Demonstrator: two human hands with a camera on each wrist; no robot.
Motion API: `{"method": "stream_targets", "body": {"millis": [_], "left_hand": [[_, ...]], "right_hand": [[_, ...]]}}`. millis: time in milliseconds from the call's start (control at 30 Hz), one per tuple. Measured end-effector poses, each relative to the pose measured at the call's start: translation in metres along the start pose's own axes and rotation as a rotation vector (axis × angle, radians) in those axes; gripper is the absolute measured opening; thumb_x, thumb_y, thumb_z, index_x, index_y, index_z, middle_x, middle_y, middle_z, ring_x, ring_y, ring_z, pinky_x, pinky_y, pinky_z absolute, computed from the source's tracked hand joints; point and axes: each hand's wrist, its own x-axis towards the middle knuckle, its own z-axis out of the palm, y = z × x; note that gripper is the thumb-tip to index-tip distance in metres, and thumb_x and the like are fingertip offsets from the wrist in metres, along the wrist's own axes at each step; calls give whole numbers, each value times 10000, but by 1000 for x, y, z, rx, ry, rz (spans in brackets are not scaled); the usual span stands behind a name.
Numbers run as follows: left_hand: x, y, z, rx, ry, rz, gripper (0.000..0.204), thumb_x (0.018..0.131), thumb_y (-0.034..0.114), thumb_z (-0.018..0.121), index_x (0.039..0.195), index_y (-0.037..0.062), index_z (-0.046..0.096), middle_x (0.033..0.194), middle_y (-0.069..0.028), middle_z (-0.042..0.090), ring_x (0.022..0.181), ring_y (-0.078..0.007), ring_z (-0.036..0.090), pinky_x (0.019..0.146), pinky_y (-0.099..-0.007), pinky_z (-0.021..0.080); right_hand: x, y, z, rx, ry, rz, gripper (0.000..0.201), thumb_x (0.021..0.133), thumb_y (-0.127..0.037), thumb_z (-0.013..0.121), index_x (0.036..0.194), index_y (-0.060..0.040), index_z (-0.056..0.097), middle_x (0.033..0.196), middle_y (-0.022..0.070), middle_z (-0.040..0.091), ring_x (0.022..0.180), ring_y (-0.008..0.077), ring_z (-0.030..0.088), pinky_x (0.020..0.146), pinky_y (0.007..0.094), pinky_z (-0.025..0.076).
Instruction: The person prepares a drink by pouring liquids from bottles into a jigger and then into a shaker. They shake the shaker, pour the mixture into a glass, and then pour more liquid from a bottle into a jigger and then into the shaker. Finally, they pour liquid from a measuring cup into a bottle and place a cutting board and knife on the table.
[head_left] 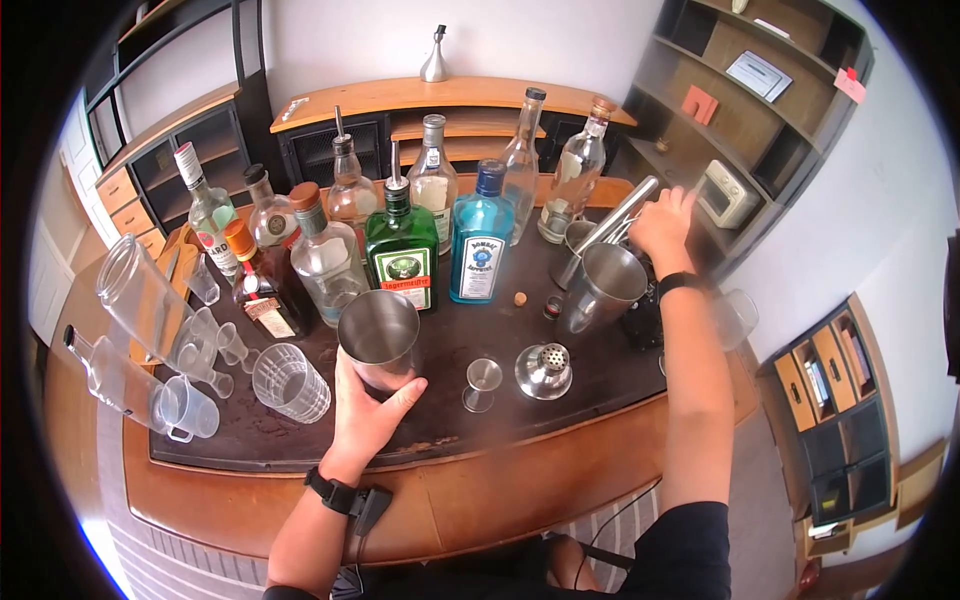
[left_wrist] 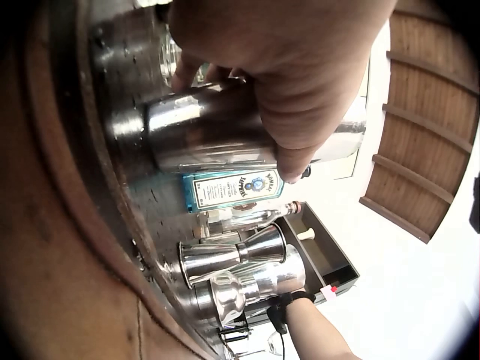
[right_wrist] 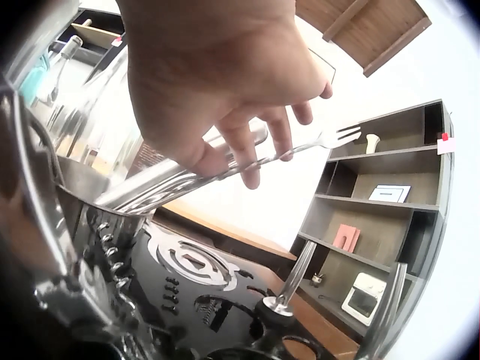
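My left hand (head_left: 360, 412) holds a metal shaker tin (head_left: 380, 335) upright near the table's front edge, its open mouth facing up. In the left wrist view the fingers and thumb wrap around the tin (left_wrist: 210, 135). Farther right, my right hand (head_left: 662, 228) reaches over a metal cup (right_wrist: 86, 184) of bar tools. Its fingers pinch the twisted shaft of a bar spoon (right_wrist: 304, 147) with a forked end, which leans out of the cup. A thick metal tool (head_left: 630, 207) leans beside it. A second shaker tin (head_left: 605, 285) stands in front of the cup.
A jigger (head_left: 482, 385) and a shaker strainer top (head_left: 543, 372) stand at the front. Behind are several bottles, including a green bottle (head_left: 402, 245) and a blue bottle (head_left: 480, 240). Glassware, including a cut glass tumbler (head_left: 291, 383) and a plastic jug (head_left: 190, 408), fills the left side.
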Motion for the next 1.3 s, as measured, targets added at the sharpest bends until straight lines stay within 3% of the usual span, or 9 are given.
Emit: {"method": "stream_targets", "body": {"millis": [267,300,400,500,733,867,1000,1133,1300], "left_hand": [[1,0,0,33,20,42,879,742,237,912,1424,10,406,1331,-157,535,1232,-280,526,1058,-412,418],[0,0,0,36,22,39,877,741,234,911,1423,9,407,1330,-158,535,1233,-280,526,1057,-412,419],[1,-6,3,7,13,48,881,743,223,906,1433,8,401,1332,-161,531,1240,-282,522,1058,-414,420],[3,4,0,-33,-9,45,919,740,215,903,1461,0,377,1354,-177,512,1261,-298,513,1076,-415,417],[0,-4,-1,107,58,113,1034,741,309,900,1513,-22,298,1410,-258,463,1328,-391,461,1124,-461,383],[-1,-2,-3,109,40,77,1068,745,327,895,1529,-16,257,1387,-269,462,1323,-398,463,1121,-456,391],[-3,-2,-5,74,35,60,1090,747,351,895,1533,-24,239,1409,-286,446,1335,-409,454,1125,-460,389],[-4,-7,-5,85,33,67,1114,749,381,892,1538,-34,224,1430,-304,429,1348,-416,441,1134,-459,381],[0,-24,0,83,33,153,1039,752,404,881,1483,-39,291,1361,-298,471,1282,-427,479,1086,-472,413]], "right_hand": [[27,37,-14,266,-218,-188,123,859,-237,681,901,-220,796,1008,67,703,1087,320,555,983,471,400],[22,39,-17,283,-68,-163,120,857,-211,681,893,-221,796,943,75,719,1032,320,582,957,448,423],[37,54,-18,364,-127,-153,111,821,-244,733,896,-237,814,925,58,752,1063,278,593,1023,445,389],[39,72,-38,490,24,-164,140,855,-188,681,933,-137,786,933,153,735,934,372,700,821,488,539],[30,100,-116,580,397,-81,241,994,-199,588,1167,-96,721,1159,167,698,1094,341,665,933,393,506],[-28,19,-220,951,445,-91,239,1014,-201,603,1164,-57,721,1145,103,716,1045,217,669,971,338,487],[-99,-79,-304,1229,380,-445,159,975,-106,655,1087,-26,736,896,62,687,865,152,642,795,285,500],[-134,-164,-315,1241,302,-621,132,935,-117,646,1005,-55,739,895,160,690,815,332,669,737,410,530],[-142,-238,-297,1083,188,-836,142,854,-104,645,934,-41,743,902,150,719,915,342,649,845,455,507]]}}
